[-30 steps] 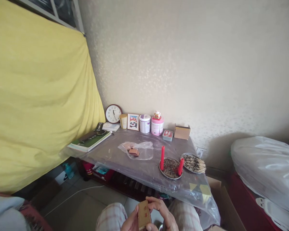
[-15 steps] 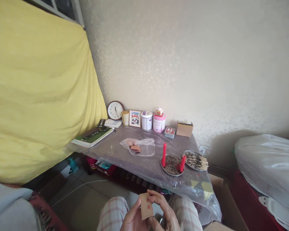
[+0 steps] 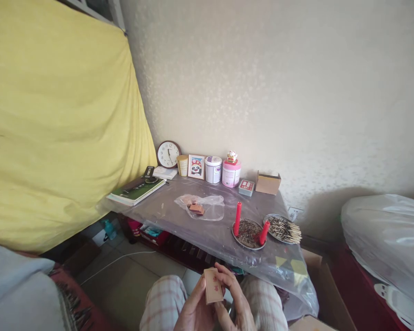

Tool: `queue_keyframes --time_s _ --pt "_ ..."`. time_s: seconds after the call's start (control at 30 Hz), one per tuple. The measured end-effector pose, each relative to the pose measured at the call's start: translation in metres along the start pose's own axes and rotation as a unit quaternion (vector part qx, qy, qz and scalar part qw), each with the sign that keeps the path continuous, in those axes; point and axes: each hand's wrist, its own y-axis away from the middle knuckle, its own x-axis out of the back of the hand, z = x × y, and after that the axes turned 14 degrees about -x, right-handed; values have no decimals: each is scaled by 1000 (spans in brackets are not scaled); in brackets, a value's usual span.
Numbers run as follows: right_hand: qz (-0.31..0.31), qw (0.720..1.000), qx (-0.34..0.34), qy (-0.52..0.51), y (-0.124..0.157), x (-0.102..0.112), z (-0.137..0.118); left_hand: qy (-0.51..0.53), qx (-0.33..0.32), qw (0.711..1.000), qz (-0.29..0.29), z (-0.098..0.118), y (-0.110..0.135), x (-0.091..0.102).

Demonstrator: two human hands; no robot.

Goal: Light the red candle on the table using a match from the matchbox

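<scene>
Gripping a small tan box (image 3: 213, 286) between them, the left hand (image 3: 193, 313) and the right hand (image 3: 237, 301) meet low in the view, above the lap. Left fingers close on the box from 8 o'clock; right fingers (image 3: 227, 276) curl over its edge from 3 o'clock. The box's long axis runs 11 to 5 o'clock, printed face toward the camera. Two red candles (image 3: 238, 218) on a round tray (image 3: 251, 247) stand at 1 o'clock, well apart.
</scene>
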Motion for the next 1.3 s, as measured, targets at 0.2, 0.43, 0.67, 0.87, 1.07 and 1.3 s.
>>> queue_keyframes --time_s 0.2,0.43,0.67,0.87,1.07,1.3 --pt "22 999 -44 -20 4 -11 -5 4 -11 1000 -10 -2 4 -6" --pt "-11 994 -101 -25 2 -4 -11 13 -17 1000 -3 -2 7 -8" --pt "-74 968 -202 -126 -22 28 -35 -45 -1 997 63 9 11 -7" --pt "-55 960 -254 -103 -28 28 -31 -98 33 994 39 5 13 -4" --pt "-46 964 -251 -79 -27 28 -29 -109 49 993 25 2 15 1" --pt "-26 970 -240 -37 -29 33 -27 -99 70 992 43 1 17 2"
